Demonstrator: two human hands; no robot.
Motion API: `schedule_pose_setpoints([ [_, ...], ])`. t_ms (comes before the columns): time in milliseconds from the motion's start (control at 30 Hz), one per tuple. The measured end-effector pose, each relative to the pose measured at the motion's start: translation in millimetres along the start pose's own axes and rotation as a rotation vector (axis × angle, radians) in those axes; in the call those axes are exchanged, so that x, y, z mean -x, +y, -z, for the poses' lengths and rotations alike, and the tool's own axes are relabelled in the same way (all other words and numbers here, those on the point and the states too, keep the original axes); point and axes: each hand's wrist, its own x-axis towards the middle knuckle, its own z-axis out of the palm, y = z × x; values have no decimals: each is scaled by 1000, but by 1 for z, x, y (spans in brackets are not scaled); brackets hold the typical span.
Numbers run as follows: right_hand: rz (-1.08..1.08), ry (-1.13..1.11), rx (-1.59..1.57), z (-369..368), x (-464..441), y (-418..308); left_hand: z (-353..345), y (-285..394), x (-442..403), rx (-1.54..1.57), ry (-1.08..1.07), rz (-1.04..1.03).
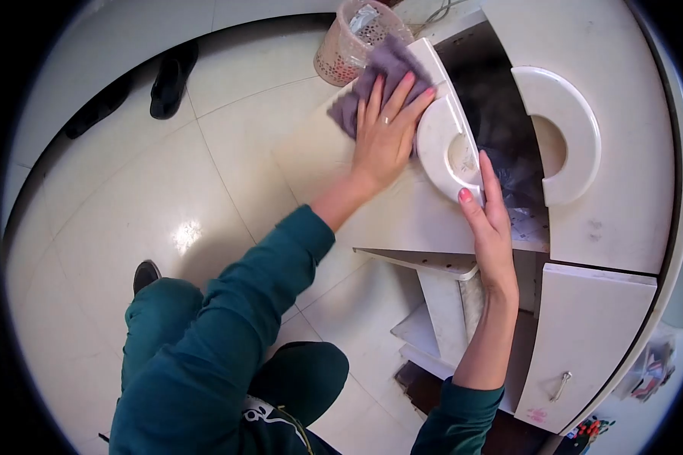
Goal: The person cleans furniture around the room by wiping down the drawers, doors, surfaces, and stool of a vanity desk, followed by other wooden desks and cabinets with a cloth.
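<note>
A white cabinet door (pixel 410 216) stands open, with a raised half-ring (pixel 435 144) along its edge. My left hand (pixel 383 136), a ring on one finger, presses a crumpled purple-grey cloth (pixel 391 64) against the door's face beside the half-ring. Its fingers are extended over the cloth. At the door's free edge, my right hand (pixel 495 227) grips with the thumb on the half-ring and the fingers along the edge. Dark space inside the cabinet (pixel 497 106) shows beyond the door, its contents mostly hard to make out.
A matching closed door (pixel 607 220) with its own half-ring is at the right. Below it, a smaller door (pixel 584 334) has a metal handle. A perforated waste bin (pixel 338 53) stands behind the cloth. Dark shoes (pixel 171 83) lie on the tiled floor (pixel 129 174).
</note>
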Motion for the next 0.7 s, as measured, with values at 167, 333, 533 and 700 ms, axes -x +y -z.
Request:
schedule_pose_setpoints([
  [167, 66, 43, 68, -3, 0, 2, -23, 59, 92, 73, -133, 323],
  [333, 76, 72, 86, -6, 0, 1, -18, 98, 118, 168, -347, 128],
  [533, 85, 105, 46, -6, -1, 4, -15, 77, 103, 148, -264, -190],
  [700, 27, 111, 5, -6, 1, 1, -12, 51, 105, 19, -329, -143],
])
